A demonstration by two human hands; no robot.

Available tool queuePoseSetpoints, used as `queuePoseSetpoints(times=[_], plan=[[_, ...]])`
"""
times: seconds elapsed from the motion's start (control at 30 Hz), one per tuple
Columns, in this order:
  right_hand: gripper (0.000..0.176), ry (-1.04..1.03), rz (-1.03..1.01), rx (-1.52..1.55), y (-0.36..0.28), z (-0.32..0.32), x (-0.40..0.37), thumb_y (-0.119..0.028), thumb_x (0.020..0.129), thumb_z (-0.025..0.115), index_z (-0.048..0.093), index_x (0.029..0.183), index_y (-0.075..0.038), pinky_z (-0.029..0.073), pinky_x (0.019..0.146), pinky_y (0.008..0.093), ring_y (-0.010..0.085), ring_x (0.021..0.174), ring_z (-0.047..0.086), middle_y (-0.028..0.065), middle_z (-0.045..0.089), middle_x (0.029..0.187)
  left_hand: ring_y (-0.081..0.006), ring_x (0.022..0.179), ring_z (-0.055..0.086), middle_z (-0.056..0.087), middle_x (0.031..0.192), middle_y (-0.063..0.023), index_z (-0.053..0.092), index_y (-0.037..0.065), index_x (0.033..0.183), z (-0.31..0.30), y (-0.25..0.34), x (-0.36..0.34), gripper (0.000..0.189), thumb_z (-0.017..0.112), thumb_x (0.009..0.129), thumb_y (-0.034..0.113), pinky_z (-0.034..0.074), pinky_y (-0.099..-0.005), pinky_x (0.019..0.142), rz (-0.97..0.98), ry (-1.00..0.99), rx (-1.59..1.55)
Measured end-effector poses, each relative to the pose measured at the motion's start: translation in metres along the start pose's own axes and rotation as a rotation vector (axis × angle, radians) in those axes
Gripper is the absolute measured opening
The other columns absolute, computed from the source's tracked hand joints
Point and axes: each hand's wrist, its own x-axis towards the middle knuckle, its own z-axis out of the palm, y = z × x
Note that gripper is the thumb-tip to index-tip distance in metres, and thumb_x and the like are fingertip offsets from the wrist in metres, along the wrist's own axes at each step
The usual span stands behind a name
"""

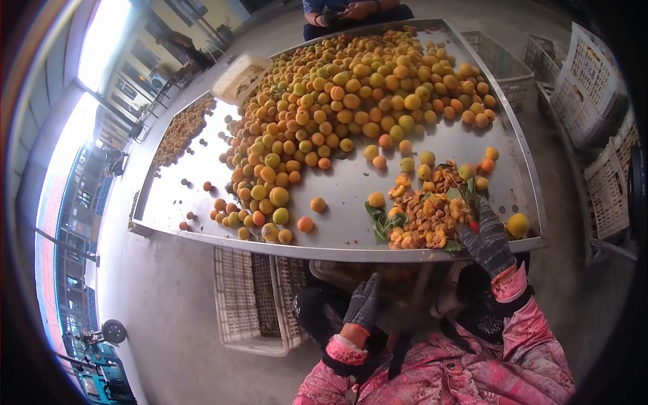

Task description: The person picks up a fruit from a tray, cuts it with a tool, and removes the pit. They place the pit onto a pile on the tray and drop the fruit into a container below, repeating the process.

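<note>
A broad metal table (pixel 324 251) carries a large heap of whole apricots (pixel 324 108), yellow, orange and some greenish. At its near right corner lies a pile of split apricot pieces (pixel 432 209) with green leaves (pixel 383 226) around it. My right hand (pixel 487 241), in a dark grey knit glove, is at the right side of this pile. A small red object (pixel 474 227) shows between its thumb and fingers; most of it is hidden. My left hand (pixel 363 304), gloved alike, hangs below the table edge over my lap, fingers stretched out with nothing visible in them.
A white plastic basket (pixel 241 78) sits on the table's far left edge, near small dark fruit (pixel 185 131). Crates (pixel 260 297) stand under the near edge. More crates (pixel 584 88) are stacked at right. Another person (pixel 351 10) sits at the far side.
</note>
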Motion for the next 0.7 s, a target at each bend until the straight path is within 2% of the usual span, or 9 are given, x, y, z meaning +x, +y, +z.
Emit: queuePoseSetpoints(times=[0.03, 0.13, 0.17, 0.2, 0.27, 0.37, 0.53, 0.6, 0.7], plan=[[0.054, -0.011, 0.046, -0.021, 0.007, 0.001, -0.006, -0.015, 0.076, 0.068, 0.045, 0.121, 0.004, 0.045, 0.085, 0.0394, 0.0336, 0.098, 0.057, 0.0218, 0.056, 0.11, -0.0301, 0.1, 0.056, 0.055, 0.111, -0.0188, 0.053, 0.002, 0.118, -0.009, 0.005, 0.001, 0.032, 0.042, 0.092, 0.017, 0.047, -0.036, 0.086, 0.438, -0.04, 0.516], [0.049, 0.052, -0.025, -0.148, 0.02, 0.001, -0.019, -0.012, 0.077, 0.066, 0.046, 0.119, 0.005, 0.046, 0.084, 0.0403, 0.0338, 0.099, 0.056, 0.0225, 0.055, 0.112, -0.0297, 0.097, 0.057, 0.057, 0.111, -0.0151, 0.052, 0.0, 0.115, -0.021, 0.056, 0.01, 0.034, 0.054, 0.087, 0.019, 0.046, -0.0371, 0.087, 0.464, -0.182, 0.524], [0.046, 0.107, -0.154, -0.252, 0.023, 0.001, -0.022, -0.01, 0.078, 0.064, 0.047, 0.118, 0.005, 0.046, 0.084, 0.0409, 0.0336, 0.099, 0.056, 0.0228, 0.054, 0.112, -0.0243, 0.09, 0.06, 0.059, 0.105, -0.0118, 0.054, 0.001, 0.114, -0.024, 0.06, 0.021, 0.034, 0.055, 0.088, 0.021, 0.049, -0.0329, 0.08, 0.8, -0.127, 0.662], [0.046, 0.117, -0.141, -0.253, 0.025, -0.001, -0.023, -0.01, 0.078, 0.064, 0.047, 0.118, 0.005, 0.046, 0.084, 0.0409, 0.0336, 0.099, 0.056, 0.0228, 0.054, 0.112, -0.0243, 0.09, 0.06, 0.059, 0.105, -0.0118, 0.054, 0.001, 0.114, -0.022, 0.081, 0.029, 0.034, 0.055, 0.088, 0.021, 0.049, -0.0329, 0.08, 0.806, -0.142, 0.668], [0.036, 0.097, -0.47, -0.547, 0.027, -0.01, -0.024, -0.007, 0.081, 0.06, 0.05, 0.113, 0.005, 0.049, 0.074, 0.0386, 0.0296, 0.085, 0.061, 0.0199, 0.059, 0.099, -0.0167, 0.078, 0.062, 0.06, 0.099, -0.0078, 0.055, 0.0, 0.113, -0.009, 0.139, 0.048, 0.033, 0.055, 0.089, 0.024, 0.049, -0.0269, 0.069, 0.034, -0.155, -0.184], [0.028, 0.003, 0.068, 0.068, 0.013, -0.013, -0.025, -0.009, 0.082, 0.06, 0.053, 0.106, 0.003, 0.049, 0.061, 0.0349, 0.0248, 0.069, 0.061, 0.0155, 0.06, 0.082, -0.0121, 0.065, 0.061, 0.06, 0.093, -0.0054, 0.054, 0.0, 0.115, -0.001, 0.158, 0.121, 0.036, 0.053, 0.09, 0.027, 0.047, -0.0224, 0.058, 0.27, -0.055, 0.029], [0.023, 0.003, 0.096, 0.115, -0.001, -0.021, -0.012, -0.011, 0.082, 0.06, 0.055, 0.1, 0.002, 0.047, 0.055, 0.033, 0.0222, 0.061, 0.059, 0.0125, 0.058, 0.073, -0.0175, 0.075, 0.064, 0.061, 0.106, -0.0088, 0.049, 0.008, 0.125, 0.021, 0.182, 0.225, 0.046, 0.058, 0.084, 0.026, 0.05, -0.026, 0.061, 0.272, -0.051, 0.398], [0.023, -0.051, 0.144, 0.107, 0.001, -0.019, -0.012, -0.012, 0.082, 0.061, 0.055, 0.1, 0.001, 0.047, 0.056, 0.0333, 0.0224, 0.062, 0.059, 0.0125, 0.058, 0.074, -0.0268, 0.093, 0.062, 0.057, 0.117, -0.0125, 0.045, 0.008, 0.128, 0.036, 0.171, 0.265, 0.051, 0.057, 0.082, 0.028, 0.05, -0.0338, 0.074, 0.718, 0.129, 0.852], [0.022, 0.075, 0.051, 0.129, 0.008, -0.015, -0.011, -0.011, 0.082, 0.061, 0.056, 0.1, 0.0, 0.047, 0.056, 0.0332, 0.022, 0.06, 0.059, 0.0117, 0.058, 0.072, -0.0334, 0.106, 0.055, 0.051, 0.123, -0.017, 0.044, 0.012, 0.129, 0.06, 0.179, 0.286, 0.053, 0.054, 0.082, 0.035, 0.045, -0.0402, 0.086, 0.557, 0.084, 1.013]])
